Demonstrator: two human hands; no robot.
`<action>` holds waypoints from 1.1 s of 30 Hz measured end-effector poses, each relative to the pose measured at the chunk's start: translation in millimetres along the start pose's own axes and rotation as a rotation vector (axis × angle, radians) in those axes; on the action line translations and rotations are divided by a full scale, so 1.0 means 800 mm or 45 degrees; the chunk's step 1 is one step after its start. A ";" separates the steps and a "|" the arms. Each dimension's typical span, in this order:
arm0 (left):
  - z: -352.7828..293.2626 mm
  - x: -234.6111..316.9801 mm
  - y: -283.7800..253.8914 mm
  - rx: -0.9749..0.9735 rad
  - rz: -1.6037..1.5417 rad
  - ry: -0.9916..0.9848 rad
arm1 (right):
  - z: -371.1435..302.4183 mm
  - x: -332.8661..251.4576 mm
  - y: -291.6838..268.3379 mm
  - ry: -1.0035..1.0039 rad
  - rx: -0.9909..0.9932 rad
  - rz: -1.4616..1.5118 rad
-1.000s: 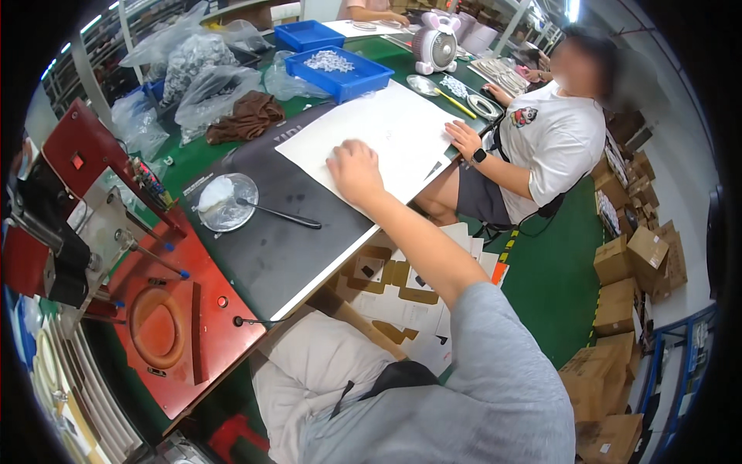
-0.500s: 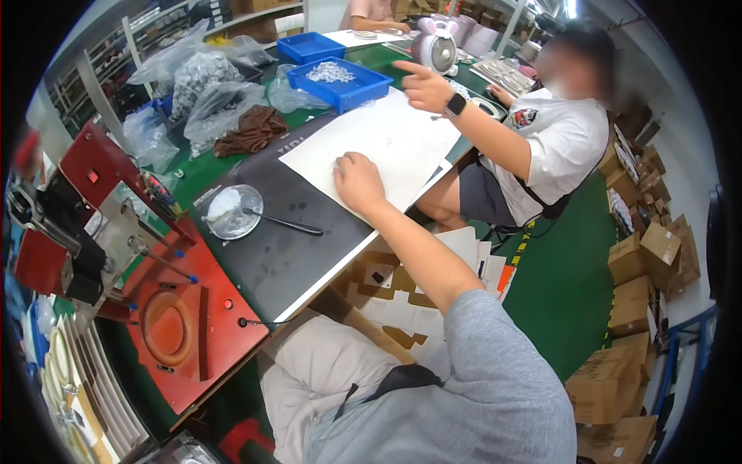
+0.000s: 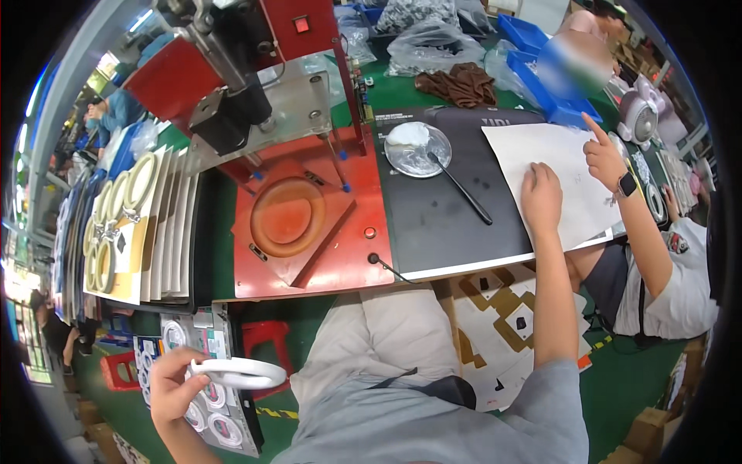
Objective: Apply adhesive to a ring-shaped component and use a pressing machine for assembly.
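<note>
My left hand (image 3: 171, 387) pinches a white ring (image 3: 246, 373) by its edge, low at the left, above a tray of round packaged parts (image 3: 224, 427). On the table to the right, my right hand (image 3: 542, 197) lies on a large white sheet (image 3: 576, 205) with its fingers extended, holding nothing. Left of the sheet, a clear round dish (image 3: 427, 161) bears a white lump (image 3: 408, 134). A black-handled spoon or spatula (image 3: 468, 197) rests with one end in that dish and the other on the dark mat (image 3: 433, 236).
A red press machine (image 3: 362, 271) with a round recess stands before me. Upright cards with cream rings (image 3: 139, 185) line the left. A co-worker's pointing hand (image 3: 604, 158) hovers over the sheet's right side. Behind lie a brown cloth (image 3: 461, 85), plastic bags (image 3: 433, 50) and blue trays (image 3: 568, 108).
My view has swung left, bringing the press to the middle. My left hand with the white ring has come into view. My right hand stays on the sheet; the co-worker still points.
</note>
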State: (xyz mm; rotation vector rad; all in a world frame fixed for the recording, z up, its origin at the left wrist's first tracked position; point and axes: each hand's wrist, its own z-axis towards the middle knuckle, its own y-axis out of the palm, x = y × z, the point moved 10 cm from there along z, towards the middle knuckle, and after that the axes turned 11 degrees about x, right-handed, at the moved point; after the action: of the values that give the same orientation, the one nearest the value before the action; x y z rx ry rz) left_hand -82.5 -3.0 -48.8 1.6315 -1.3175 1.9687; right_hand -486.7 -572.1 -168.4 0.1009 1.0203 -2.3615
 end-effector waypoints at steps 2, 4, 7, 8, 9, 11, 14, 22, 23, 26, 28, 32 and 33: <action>0.025 0.057 0.025 0.056 -0.063 0.254 | -0.002 -0.002 0.001 0.000 -0.007 0.009; 0.056 0.091 0.047 0.223 0.041 0.452 | -0.005 0.002 0.000 0.005 -0.022 0.002; 0.100 0.123 0.088 0.321 0.310 0.709 | -0.006 0.007 -0.009 0.022 -0.029 -0.011; 0.112 0.129 0.102 0.346 0.477 0.796 | -0.006 0.008 -0.010 0.032 -0.038 -0.003; 0.124 0.133 0.117 0.330 0.595 0.869 | -0.004 0.007 -0.012 0.035 -0.038 0.004; 0.139 0.125 0.127 0.354 0.742 0.907 | -0.001 0.000 -0.009 0.047 -0.050 0.040; 0.162 0.109 0.134 0.403 0.823 0.849 | 0.001 0.000 -0.012 0.072 -0.100 0.060; 0.180 0.065 0.156 0.303 0.762 0.365 | -0.002 -0.007 -0.009 0.109 -0.154 0.067; 0.182 0.054 0.162 0.294 0.675 0.323 | -0.001 -0.008 -0.012 0.130 -0.171 0.060; 0.180 0.035 0.176 0.350 0.800 0.273 | -0.003 0.001 -0.014 0.187 -0.201 0.095; 0.183 0.027 0.175 0.411 0.872 0.290 | -0.003 0.006 -0.014 0.194 -0.206 0.128; 0.185 0.028 0.160 0.664 0.832 0.297 | 0.000 0.006 -0.009 0.247 -0.232 0.147; 0.185 0.023 0.155 0.728 0.783 0.317 | 0.000 0.006 -0.009 0.279 -0.233 0.153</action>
State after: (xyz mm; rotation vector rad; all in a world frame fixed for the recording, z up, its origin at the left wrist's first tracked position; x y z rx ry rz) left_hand -79.1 -190.6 -97.2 1.1740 -1.3384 3.0248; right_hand -494.9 -570.4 -164.6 0.3478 1.2917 -2.1718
